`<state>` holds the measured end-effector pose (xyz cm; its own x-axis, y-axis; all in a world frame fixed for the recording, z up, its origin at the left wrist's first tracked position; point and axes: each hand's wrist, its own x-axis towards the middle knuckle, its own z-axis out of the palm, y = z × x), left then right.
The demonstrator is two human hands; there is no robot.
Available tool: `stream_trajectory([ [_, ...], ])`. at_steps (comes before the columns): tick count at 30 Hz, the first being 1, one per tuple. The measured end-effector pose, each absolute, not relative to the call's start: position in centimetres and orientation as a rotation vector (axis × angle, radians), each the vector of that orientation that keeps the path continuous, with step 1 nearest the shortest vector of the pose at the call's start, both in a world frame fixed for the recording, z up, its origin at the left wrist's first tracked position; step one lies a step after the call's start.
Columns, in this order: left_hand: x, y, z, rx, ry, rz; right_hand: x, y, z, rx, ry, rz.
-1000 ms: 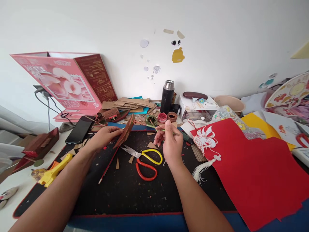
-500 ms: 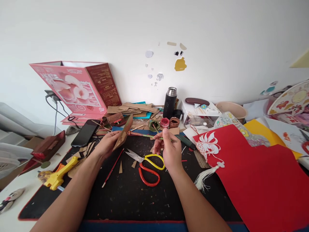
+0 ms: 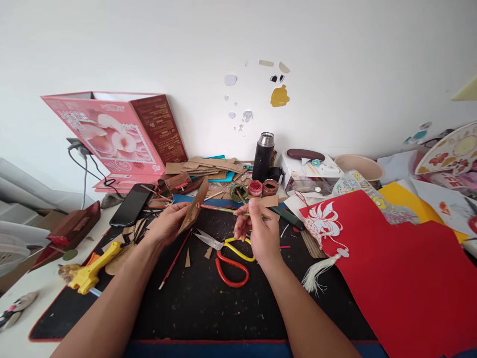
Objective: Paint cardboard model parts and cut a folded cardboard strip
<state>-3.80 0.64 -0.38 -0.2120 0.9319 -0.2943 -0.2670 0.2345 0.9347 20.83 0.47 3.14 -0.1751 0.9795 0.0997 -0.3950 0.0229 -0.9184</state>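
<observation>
My left hand (image 3: pixel 167 223) grips a flat piece of cardboard (image 3: pixel 194 206), tilted on edge and partly coated in brownish-green paint. Between the thumb and fingers of my right hand (image 3: pixel 263 231) is a thin paintbrush (image 3: pixel 219 209), its paint-stained stem pointing left. The brush's far end meets the cardboard's right-hand face. Below both hands lie scissors (image 3: pixel 227 248) with one yellow and one red handle, blades slightly apart. Beside them rests a slim red pencil-like stick (image 3: pixel 175 261). Just beyond my right hand stand open paint jars: green (image 3: pixel 238 193), red (image 3: pixel 255 188) and brown (image 3: pixel 270 187).
Cardboard strips (image 3: pixel 204 166) are heaped by the wall near a black flask (image 3: pixel 264 156). Left are a pink box (image 3: pixel 115 139), a phone (image 3: pixel 132 204) and a yellow glue gun (image 3: pixel 91 271). Red sheet material (image 3: pixel 395 268) covers the right side of the black mat (image 3: pixel 208 313).
The paintbrush and cardboard have shifted slightly against each other, the brush end now touching nearer the cardboard's middle. Both hands keep their hold. The view has moved a little.
</observation>
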Motion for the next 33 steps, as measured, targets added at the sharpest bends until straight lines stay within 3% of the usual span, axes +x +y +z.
stream_trajectory([
  [33,-4.05,0.56,-1.01,0.755,1.34,1.268,20.64,0.36,3.32,-0.753,-1.081,1.529],
])
